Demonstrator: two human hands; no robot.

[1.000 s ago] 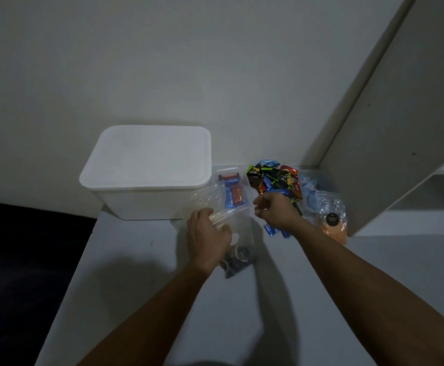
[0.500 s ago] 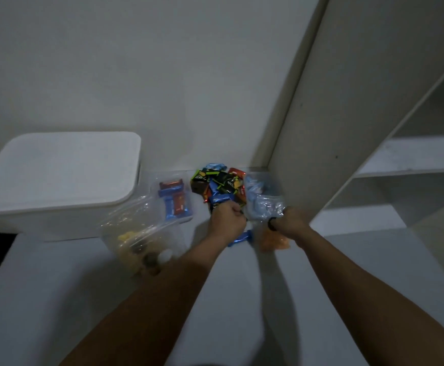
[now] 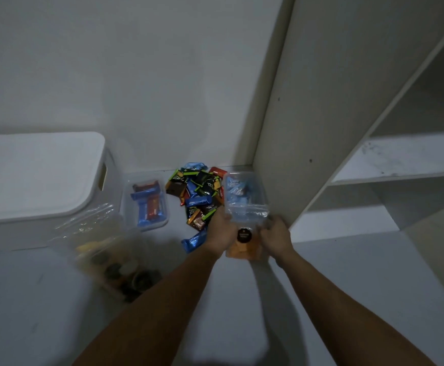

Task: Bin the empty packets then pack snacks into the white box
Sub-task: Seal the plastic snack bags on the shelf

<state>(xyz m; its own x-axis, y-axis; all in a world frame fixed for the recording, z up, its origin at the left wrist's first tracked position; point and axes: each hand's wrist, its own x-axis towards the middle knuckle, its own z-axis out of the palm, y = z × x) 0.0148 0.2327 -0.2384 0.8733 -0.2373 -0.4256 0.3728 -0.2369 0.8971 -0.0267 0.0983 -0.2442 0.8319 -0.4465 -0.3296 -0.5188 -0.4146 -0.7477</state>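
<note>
At nine o'clock stands the white box, its lid on and a slot handle showing on its right end. Leaning against its near right corner, at about eight o'clock, is a clear zip bag with yellow and dark round snacks inside; it is blurred and no writing can be read. Just right of the box sits a clear tub holding blue and red-orange bars, their print too small to read. Towards the middle, at the foot of the wall, lies a pile of small wrapped snacks in black, green, blue, brown and red; the black ones carry lettering that cannot be made out. A blue bar lies at the pile's near edge, beside the left wrist. The left hand and the right hand grip the near end of a clear container of pale blue packets, one on each side. Below it, between the hands, is an orange snack packet with a round black label whose text is illegible. At three o'clock rises a white shelf unit.
</note>
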